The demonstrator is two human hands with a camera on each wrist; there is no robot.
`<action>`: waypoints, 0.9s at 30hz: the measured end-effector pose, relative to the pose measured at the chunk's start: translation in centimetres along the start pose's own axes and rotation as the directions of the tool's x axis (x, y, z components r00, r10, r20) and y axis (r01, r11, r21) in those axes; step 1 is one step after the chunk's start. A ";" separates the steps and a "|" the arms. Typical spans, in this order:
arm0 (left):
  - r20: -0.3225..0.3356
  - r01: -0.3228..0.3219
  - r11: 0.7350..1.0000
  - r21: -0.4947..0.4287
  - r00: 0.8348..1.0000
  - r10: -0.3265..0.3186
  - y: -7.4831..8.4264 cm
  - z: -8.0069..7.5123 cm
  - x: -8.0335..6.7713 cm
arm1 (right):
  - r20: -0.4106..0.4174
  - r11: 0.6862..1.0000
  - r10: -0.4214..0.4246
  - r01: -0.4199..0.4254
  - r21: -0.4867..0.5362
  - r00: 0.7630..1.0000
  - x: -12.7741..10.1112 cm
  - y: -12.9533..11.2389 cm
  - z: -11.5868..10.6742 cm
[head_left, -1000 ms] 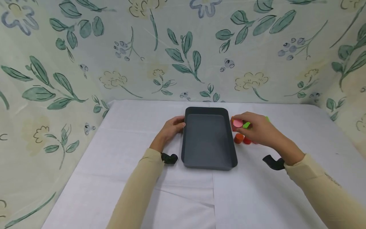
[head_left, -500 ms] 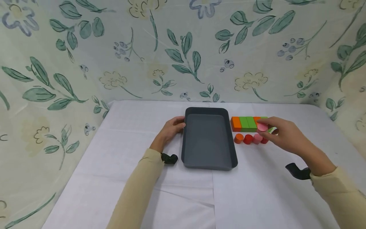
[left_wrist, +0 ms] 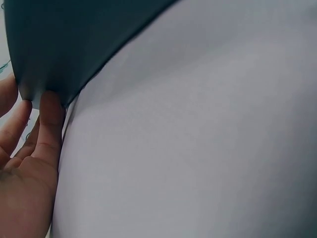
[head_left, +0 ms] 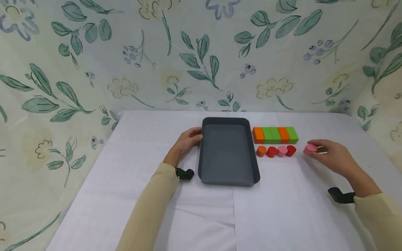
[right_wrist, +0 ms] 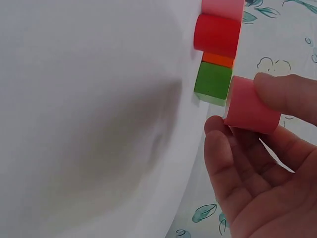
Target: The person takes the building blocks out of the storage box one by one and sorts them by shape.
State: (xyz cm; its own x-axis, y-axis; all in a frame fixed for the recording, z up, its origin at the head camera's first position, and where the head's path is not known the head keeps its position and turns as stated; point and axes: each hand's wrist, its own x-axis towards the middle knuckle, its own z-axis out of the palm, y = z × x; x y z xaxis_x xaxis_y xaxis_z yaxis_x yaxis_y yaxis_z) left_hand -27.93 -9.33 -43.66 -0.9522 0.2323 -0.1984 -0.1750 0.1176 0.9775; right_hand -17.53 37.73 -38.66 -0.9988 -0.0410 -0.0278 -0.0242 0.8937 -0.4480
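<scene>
Right hand (head_left: 333, 157) pinches pink cylinder (head_left: 310, 149), right of block rows. Left hand (head_left: 185, 143) fingers straight against tray (head_left: 227, 174) edge.

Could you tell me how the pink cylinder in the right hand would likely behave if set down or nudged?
The short pink cylindrical block, pinched by the right hand, looks rigid and probably light. On its side it would likely roll across the white tablecloth; on a flat end, like the red cylinder, it should stay put.

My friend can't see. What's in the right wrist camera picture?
A right hand pinches a pink cylinder between thumb and fingers above a white table. Behind it sit a green block, an orange block, a red cylinder and another pink one.
</scene>
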 end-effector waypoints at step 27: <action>-0.006 -0.005 1.000 -0.014 1.000 0.005 -0.2 0.1 0.0 | 0.151 0.994 0.099 -0.106 0.036 0.984 2.8 1.2 1.5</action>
State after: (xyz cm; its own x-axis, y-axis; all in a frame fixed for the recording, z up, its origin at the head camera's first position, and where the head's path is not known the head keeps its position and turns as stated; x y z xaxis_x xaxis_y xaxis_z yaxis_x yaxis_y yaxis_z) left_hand -27.89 -9.28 -43.84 -0.9545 0.2272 -0.1931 -0.1736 0.1032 0.9794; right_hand -20.25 38.05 -40.59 -0.9782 -0.0193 -0.2069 0.0830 0.8764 -0.4744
